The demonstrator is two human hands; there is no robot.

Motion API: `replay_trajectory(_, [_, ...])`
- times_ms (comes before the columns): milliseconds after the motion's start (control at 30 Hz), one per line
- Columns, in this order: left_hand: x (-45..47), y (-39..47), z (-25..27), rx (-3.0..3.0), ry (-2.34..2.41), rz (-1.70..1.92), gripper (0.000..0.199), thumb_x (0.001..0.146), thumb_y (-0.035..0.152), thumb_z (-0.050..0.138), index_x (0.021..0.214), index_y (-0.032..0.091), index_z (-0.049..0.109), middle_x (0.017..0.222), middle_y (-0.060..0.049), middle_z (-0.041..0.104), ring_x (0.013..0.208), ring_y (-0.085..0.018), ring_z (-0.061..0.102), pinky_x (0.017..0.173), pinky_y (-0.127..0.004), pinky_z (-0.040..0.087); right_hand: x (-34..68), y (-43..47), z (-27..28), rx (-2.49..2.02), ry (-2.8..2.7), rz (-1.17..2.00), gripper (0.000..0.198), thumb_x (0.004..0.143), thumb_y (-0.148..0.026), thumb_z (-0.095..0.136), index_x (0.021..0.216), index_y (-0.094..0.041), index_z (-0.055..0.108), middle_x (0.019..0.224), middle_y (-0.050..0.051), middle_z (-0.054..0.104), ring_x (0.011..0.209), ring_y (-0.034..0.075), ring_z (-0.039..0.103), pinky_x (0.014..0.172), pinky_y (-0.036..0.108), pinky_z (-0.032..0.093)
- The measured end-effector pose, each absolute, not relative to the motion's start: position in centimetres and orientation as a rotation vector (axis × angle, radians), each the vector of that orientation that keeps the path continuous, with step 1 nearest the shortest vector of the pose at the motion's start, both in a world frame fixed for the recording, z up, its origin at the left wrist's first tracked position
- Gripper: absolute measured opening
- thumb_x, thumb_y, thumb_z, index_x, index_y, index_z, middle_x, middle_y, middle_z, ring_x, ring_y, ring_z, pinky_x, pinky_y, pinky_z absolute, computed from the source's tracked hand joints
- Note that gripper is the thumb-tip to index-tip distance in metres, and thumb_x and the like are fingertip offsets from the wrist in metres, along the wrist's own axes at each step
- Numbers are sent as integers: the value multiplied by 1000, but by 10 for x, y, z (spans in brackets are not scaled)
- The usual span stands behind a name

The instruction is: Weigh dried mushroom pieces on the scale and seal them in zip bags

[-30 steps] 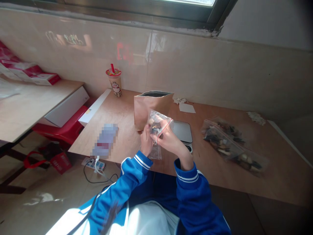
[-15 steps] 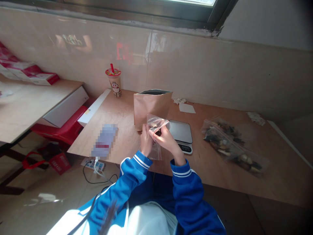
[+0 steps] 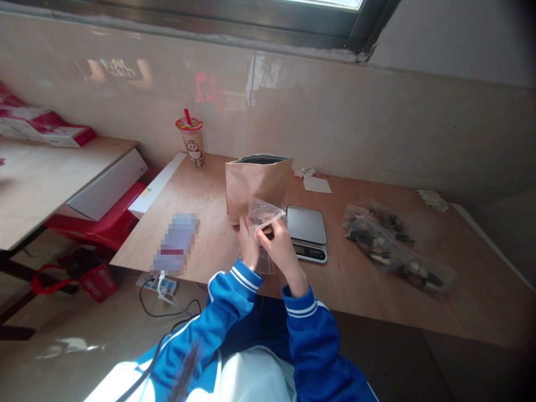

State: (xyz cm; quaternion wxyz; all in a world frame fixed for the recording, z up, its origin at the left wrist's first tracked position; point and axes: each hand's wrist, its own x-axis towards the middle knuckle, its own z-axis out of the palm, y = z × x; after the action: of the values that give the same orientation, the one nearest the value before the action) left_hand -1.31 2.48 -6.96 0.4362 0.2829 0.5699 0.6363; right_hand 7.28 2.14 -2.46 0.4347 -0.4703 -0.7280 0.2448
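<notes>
Fingers of the left hand [image 3: 249, 243] and right hand [image 3: 280, 244] grip the clear bag [image 3: 260, 207] before the brown pouch [image 3: 256, 180]. The right has just come closer, so the bag seems to need both.

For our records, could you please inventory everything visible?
tables: two, brown, centre and left
zip bag: at least one, clear, centre
paper bag: one, brown, behind zip bag
scale: one, silver, right of zip bag
filled bags: at least two, clear, right
cup: one, tan, back left
pixelated item: one, bluish, front left
card: one, white, behind scale
scraps: two clumps, white, table back
window: one, grey, top
boxes: several, red and white, left table
stool: one, red, between tables
floor bag: one, red, lower left
power strip: one, white, lower left
left hand, right hand: one each, blue sleeves, at zip bag
</notes>
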Motion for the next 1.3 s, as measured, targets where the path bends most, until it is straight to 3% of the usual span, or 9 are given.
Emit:
replay_trajectory(167, [-14,33,-75,622,1434,1581,16,89,21,49,75,20,57,77,-4,60,81,-18,58,83,-30,46,70,18,-36,-1169,-1556,399,6,82,-20,52,87,-22,54,91,6,58,91,22,56,85,37,47])
replay_trajectory(267, [-13,34,-76,569,1423,1603,16,88,22,50,78,19,61,81,-5,62,84,-18,59,85,-29,46,74,23,-41,-1157,-1357,497,8,81,-19,51,89,-21,54,92,4,58,89,19,57,84,34,47])
replay_trajectory(467, [-7,28,-73,316,1165,1506,41,93,43,39,97,13,67,75,-5,66,67,-17,63,65,-28,51,81,47,-41,-1067,-963,856,14,80,-30,55,91,-22,53,94,2,63,85,14,60,79,28,49])
replay_trajectory(667, [-9,16,-70,194,870,1429,49,91,51,44,120,16,63,108,-11,70,95,-23,67,74,-32,56,75,80,-4,-819,-804,1073,19,74,-28,59,90,-23,49,92,-1,64,80,12,63,67,22,50])
replay_trajectory(800, [-16,13,-84,231,823,1420,49,90,53,46,119,18,63,117,-12,67,92,-24,67,66,-31,58,70,117,33,-679,-995,946,18,75,-24,58,91,-24,49,94,-1,63,87,13,63,69,23,50])
replay_trajectory(933, [-19,13,-100,210,749,1428,46,92,51,44,118,19,64,122,-12,65,96,-23,67,70,-31,58,64,154,61,-645,-1354,650,16,77,-19,55,91,-24,51,96,1,62,88,15,60,78,29,50])
replay_trajectory(1100, [-19,12,-109,211,710,1445,44,90,50,48,116,19,65,125,-11,64,97,-23,67,72,-31,58,59,169,77,-735,-1881,339,14,72,-10,51,76,-23,55,90,1,61,92,19,56,94,40,43])
replay_trajectory(1300, [-20,13,-108,216,789,1436,40,92,49,44,107,19,67,114,-10,67,96,-23,66,74,-33,58,65,161,90,-758,-2133,379,15,74,-12,47,76,-22,58,91,1,63,92,19,57,91,37,44])
